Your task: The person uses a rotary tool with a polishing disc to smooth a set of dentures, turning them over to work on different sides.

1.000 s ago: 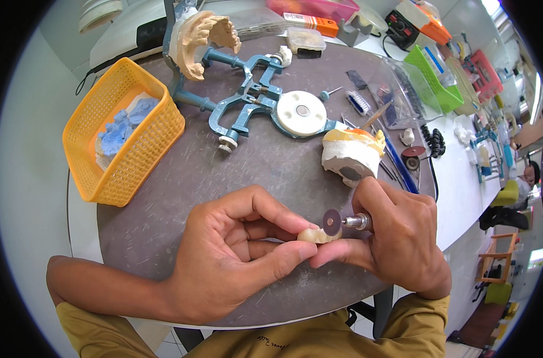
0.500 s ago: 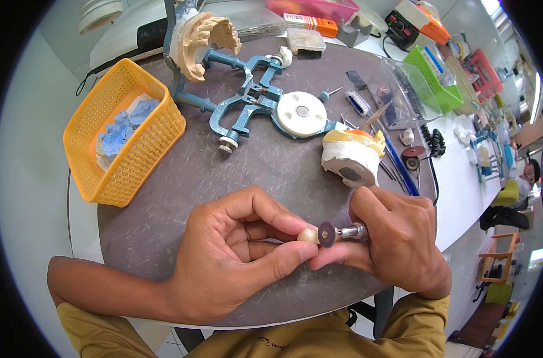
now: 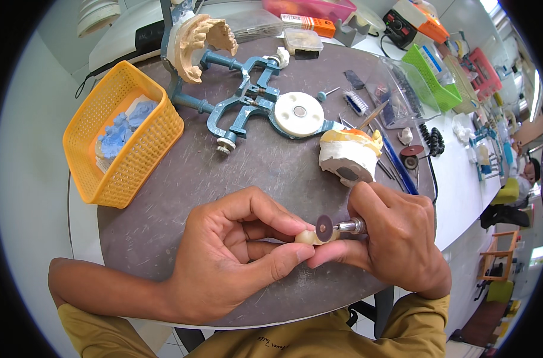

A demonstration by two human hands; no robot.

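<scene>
Between the thumb and fingertips of my left hand (image 3: 241,244) is a small cream-coloured dental piece (image 3: 307,237), shaped like joined tooth crowns. My right hand (image 3: 391,235) grips a rotary handpiece (image 3: 351,226) with a metal nose, most of its body hidden in the fist. A dark cutting disc (image 3: 324,228) on its tip stands right at the dental piece; I cannot tell whether they touch. My right thumb reaches in beneath, close to my left thumb. Just beyond my right hand sits a white plaster dental model (image 3: 346,160) with a yellow and orange top.
A yellow basket (image 3: 125,170) with blue moulded pieces stands at the left. A blue-green articulator (image 3: 247,98) carrying a beige tooth cast (image 3: 202,45) lies across the back. Brush (image 3: 356,102), blue pen-like tool (image 3: 401,161) and several thin tools lie right of the plaster model.
The disc has shifted slightly left and up, and more of the dental piece shows under it. My hands keep nearly the same places.
</scene>
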